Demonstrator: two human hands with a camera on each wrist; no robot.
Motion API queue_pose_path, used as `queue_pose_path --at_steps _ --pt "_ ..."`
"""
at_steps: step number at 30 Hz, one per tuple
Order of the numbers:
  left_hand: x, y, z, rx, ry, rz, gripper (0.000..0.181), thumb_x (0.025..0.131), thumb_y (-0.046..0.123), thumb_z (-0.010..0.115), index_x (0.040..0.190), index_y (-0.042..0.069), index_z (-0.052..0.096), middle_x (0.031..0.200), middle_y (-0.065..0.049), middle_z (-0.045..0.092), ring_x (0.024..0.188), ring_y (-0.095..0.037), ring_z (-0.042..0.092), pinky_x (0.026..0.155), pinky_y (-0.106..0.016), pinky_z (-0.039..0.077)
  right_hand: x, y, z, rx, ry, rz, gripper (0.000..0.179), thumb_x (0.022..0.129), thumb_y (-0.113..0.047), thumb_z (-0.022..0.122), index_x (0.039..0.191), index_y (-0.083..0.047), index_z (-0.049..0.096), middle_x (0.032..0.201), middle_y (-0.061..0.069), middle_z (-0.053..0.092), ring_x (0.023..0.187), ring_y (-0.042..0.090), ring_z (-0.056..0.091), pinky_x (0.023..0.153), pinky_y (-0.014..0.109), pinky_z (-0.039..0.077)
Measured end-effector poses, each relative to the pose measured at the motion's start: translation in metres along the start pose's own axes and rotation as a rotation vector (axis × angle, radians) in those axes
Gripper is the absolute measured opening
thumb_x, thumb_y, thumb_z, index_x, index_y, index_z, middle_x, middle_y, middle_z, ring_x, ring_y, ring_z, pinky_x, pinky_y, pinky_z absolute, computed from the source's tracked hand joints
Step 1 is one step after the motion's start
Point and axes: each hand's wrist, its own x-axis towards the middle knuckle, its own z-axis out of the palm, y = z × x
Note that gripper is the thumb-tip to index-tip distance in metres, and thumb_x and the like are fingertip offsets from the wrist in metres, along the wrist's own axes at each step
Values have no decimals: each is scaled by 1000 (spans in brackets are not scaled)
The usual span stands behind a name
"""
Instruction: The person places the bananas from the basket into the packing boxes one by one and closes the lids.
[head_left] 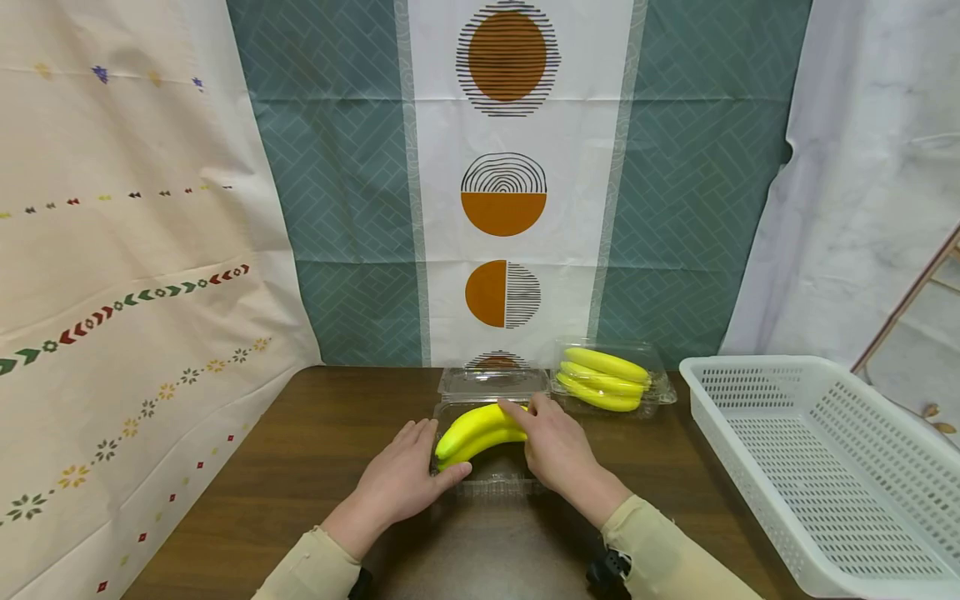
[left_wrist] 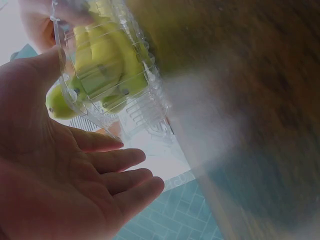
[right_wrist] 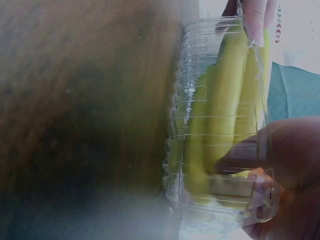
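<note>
A bunch of yellow bananas [head_left: 474, 432] lies in a clear plastic clamshell box [head_left: 491, 486] at the table's middle, its lid [head_left: 492, 383] folded back. My right hand [head_left: 561, 450] grips the bunch's right end, and the thumb [right_wrist: 237, 156] shows through the box wall in the right wrist view. On the left, my left hand [head_left: 397, 477] lies against the box's side, its fingers [left_wrist: 132, 187] nearly straight and its thumb near the front rim. Several banana tips [left_wrist: 62, 102] show beyond the box wall in the left wrist view.
Behind and to the right, a second clear box [head_left: 660, 385] holds more bananas [head_left: 603, 379]. A white perforated basket [head_left: 738, 492] stands at the table's right. Patterned cloths [head_left: 510, 250] hang along the back edge of the brown table [head_left: 255, 483].
</note>
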Motion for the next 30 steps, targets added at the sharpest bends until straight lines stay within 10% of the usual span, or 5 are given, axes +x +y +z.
queue_pose_path --at_steps 16,30 --pt "0 3 -1 20 -8 -7 102 100 69 71 165 -4 44 168 -26 45 159 -47 36 123 -65 39 -4 -2 -1 22 0 32 61 88 4 86 145 -11 71 101 9 55 59 16 41 52 33 43" --pt "0 3 -3 33 -27 -8 103 99 71 70 164 -5 45 169 -26 44 161 -45 35 125 -63 36 -10 13 -16 69 -15 176 45 104 -29 82 145 -13 72 124 9 71 110 32 67 89 50 60"
